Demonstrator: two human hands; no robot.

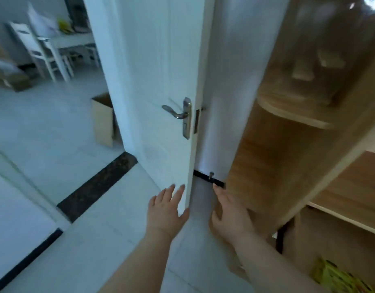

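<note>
Nearest, the left hand (166, 210) is held out with its fingers spread and straight, holding nothing. Its fingertips lie over the low free edge of the white door (157, 70) and its thumb is at that edge; whether it actually touches is too blurred to tell. The right hand (228, 216) reaches forward, fingers straight and together, in the gap between the door's edge and the wooden shelf unit (277, 155). Beyond its fingertips, a doorstop (211, 175) stands at the dark baseboard. Higher on the door is the metal lever handle (176, 113), well above both hands. Behind the door stands a cardboard box (103, 119); farther off, a white chair (40, 51).
</note>
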